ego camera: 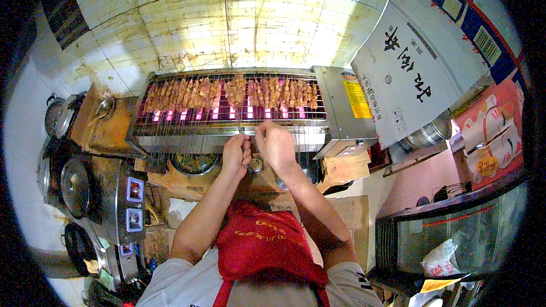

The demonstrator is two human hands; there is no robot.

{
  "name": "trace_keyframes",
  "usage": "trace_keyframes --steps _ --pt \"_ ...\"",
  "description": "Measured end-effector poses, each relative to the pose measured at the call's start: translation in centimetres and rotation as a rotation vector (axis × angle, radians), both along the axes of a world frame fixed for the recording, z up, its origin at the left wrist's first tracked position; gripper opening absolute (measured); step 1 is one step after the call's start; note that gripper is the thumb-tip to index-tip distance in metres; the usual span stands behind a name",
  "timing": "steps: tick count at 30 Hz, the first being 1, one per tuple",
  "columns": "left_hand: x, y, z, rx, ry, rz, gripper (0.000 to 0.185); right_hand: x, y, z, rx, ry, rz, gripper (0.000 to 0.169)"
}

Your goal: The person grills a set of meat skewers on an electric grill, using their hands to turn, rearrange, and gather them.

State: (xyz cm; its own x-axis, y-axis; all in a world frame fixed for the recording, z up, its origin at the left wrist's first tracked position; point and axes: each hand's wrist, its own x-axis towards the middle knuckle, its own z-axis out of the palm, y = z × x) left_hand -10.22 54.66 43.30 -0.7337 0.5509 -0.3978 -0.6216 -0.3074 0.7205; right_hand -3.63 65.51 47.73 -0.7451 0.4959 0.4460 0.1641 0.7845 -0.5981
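An electric grill (347, 130) of stainless steel stands before me, its heating elements glowing pink under the wire grate. A row of meat skewers (183, 97) lies across the left of the grate, and another group of skewers (285, 94) across the right. Between them, a tight bunch of skewers (236, 91) has its thin sticks running down towards me. My left hand (235, 154) is closed on the ends of those sticks at the grill's front edge. My right hand (275, 143) is beside it with curled fingers; whether it grips a stick is hidden.
Below the grill's front are a round pan of food (196, 164) and a wooden table (170, 183). Lidded pots (76, 189) stand on burners at left. A cardboard sheet (409, 72) with writing leans at right. A glass-sided cabinet (452, 238) is at lower right.
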Motion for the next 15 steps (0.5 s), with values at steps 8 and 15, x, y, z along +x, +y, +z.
trace_keyframes --steps 8,15 --pt "-0.8 -0.9 -0.9 0.046 -0.002 -0.028 0.018 -2.3 -2.3 -0.4 -0.085 -0.282 0.061 0.028" --pt "-1.1 -2.0 -0.3 -0.107 0.144 0.025 0.013 -3.5 -3.5 -0.8 -0.066 -0.267 0.033 0.031"
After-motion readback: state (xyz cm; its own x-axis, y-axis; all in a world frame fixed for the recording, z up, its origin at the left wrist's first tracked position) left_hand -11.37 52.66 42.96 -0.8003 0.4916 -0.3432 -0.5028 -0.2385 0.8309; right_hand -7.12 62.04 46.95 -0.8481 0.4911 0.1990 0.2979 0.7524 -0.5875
